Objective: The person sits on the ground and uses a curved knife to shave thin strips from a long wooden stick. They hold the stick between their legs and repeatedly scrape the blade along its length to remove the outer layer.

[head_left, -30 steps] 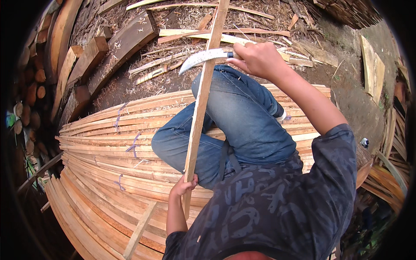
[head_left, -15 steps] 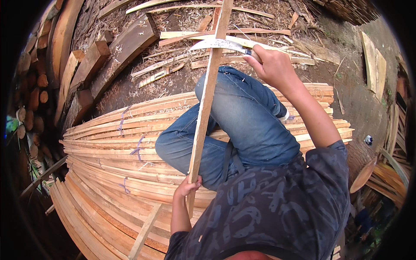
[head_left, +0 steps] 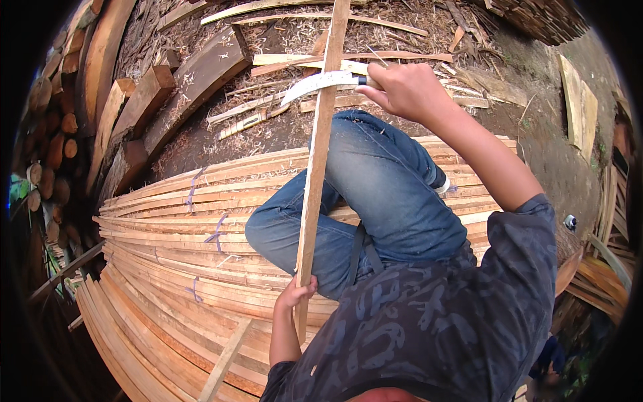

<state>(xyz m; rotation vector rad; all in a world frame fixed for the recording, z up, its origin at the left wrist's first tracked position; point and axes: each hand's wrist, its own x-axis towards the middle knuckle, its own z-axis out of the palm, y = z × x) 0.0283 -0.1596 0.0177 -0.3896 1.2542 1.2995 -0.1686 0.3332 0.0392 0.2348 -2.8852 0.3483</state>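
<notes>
My left hand (head_left: 296, 292) is closed round the near end of a long, squared wooden strip (head_left: 317, 167). The strip runs away from me past my bent legs in jeans and out at the top of the view. My right hand (head_left: 412, 92) grips the handle of a curved-bladed knife (head_left: 320, 82), shaped like a sickle. Its pale blade lies across the strip, beyond my knee, with the tip pointing left. The handle is mostly hidden inside my fist.
Bundles of wooden strips (head_left: 167, 231) tied with purple string lie under and left of me. Thick beams (head_left: 194, 84) and stacked round logs (head_left: 67, 147) stand at the far left. Shavings and loose slats (head_left: 335, 102) cover the ground ahead. Two boards (head_left: 577, 100) lie at the far right.
The knife and my right hand have come a little nearer to me along the strip and slightly left. My left hand still holds the near end.
</notes>
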